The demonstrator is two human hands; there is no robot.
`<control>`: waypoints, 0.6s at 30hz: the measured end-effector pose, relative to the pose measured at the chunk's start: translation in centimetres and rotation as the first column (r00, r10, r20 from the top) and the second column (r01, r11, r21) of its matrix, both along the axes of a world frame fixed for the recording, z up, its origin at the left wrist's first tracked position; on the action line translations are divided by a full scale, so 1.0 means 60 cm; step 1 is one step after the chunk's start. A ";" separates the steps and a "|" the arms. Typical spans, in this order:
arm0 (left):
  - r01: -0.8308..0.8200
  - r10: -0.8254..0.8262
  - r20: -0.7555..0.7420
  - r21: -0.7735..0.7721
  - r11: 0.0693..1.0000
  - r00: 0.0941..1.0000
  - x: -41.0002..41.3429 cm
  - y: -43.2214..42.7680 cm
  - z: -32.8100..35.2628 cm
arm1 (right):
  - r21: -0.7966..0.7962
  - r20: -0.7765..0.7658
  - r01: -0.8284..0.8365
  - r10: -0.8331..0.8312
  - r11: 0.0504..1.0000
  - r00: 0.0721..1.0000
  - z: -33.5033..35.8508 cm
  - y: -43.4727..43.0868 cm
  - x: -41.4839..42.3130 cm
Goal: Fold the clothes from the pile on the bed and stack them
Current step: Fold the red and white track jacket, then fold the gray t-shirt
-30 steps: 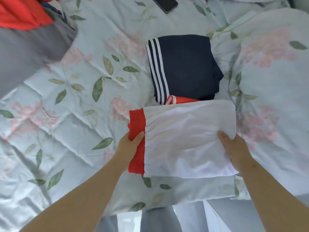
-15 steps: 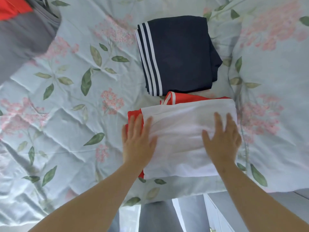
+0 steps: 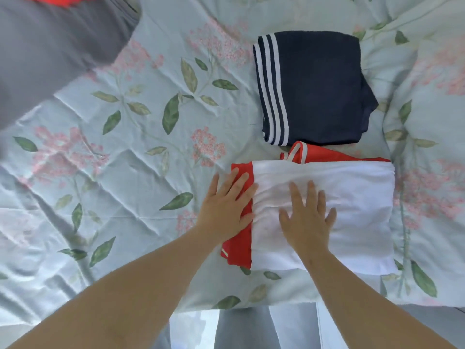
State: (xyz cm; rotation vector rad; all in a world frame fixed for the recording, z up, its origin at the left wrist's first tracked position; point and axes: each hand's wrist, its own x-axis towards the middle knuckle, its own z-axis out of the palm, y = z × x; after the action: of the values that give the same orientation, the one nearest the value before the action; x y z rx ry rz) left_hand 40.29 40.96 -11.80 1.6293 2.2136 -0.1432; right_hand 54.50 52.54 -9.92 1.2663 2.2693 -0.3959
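**Desk:** Progress on the bed (image 3: 125, 152), head view?

**Photographer:** White top (image 3: 352, 210) lies folded over the red piece (image 3: 240, 245), with the navy piece (image 3: 319, 91) folded just beyond. Grey pile (image 3: 50, 51), far left, looks unfolded.

**Desk:** Hands?

**Photographer:** Left hand (image 3: 226, 205) and right hand (image 3: 305, 220) are both flat, pressing the stack and gripping nothing.

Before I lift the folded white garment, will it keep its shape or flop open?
Probably floppy: the white garment wrinkles under the right hand, so it would likely sag if lifted by one edge. Likely light: only thin folded layers. Pushed, it may bunch rather than slide, since the quilt beneath is soft and creased.
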 end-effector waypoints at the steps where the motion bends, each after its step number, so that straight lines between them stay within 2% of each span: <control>1: -0.020 0.020 0.006 0.011 1.000 1.000 -0.029 -0.020 0.007 | -0.008 -0.026 -0.019 0.019 1.000 0.999 0.006 -0.018 -0.032; 3: -0.066 0.066 0.012 0.034 0.997 0.998 -0.092 -0.069 0.017 | -0.030 -0.105 -0.027 0.024 0.999 0.994 0.018 -0.064 -0.105; 7: -0.204 0.203 -0.084 0.002 0.979 0.976 -0.231 -0.209 0.026 | -0.060 -0.223 -0.082 0.067 0.995 0.972 0.029 -0.183 -0.253; 14: -0.373 0.376 -0.134 0.043 0.927 0.917 -0.416 -0.494 0.056 | -0.216 -0.252 -0.224 0.168 0.950 0.953 0.038 -0.412 -0.450; 18: -0.576 0.576 -0.142 0.045 0.816 0.805 -0.488 -0.608 0.049 | -0.254 -0.242 -0.266 0.205 0.930 0.948 0.033 -0.488 -0.507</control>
State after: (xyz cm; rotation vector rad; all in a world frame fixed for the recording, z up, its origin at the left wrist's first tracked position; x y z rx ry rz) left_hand 11.04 4.45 -8.87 0.8916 2.7159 -0.0962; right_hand 24.11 23.28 -7.97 0.8265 2.3986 -0.7670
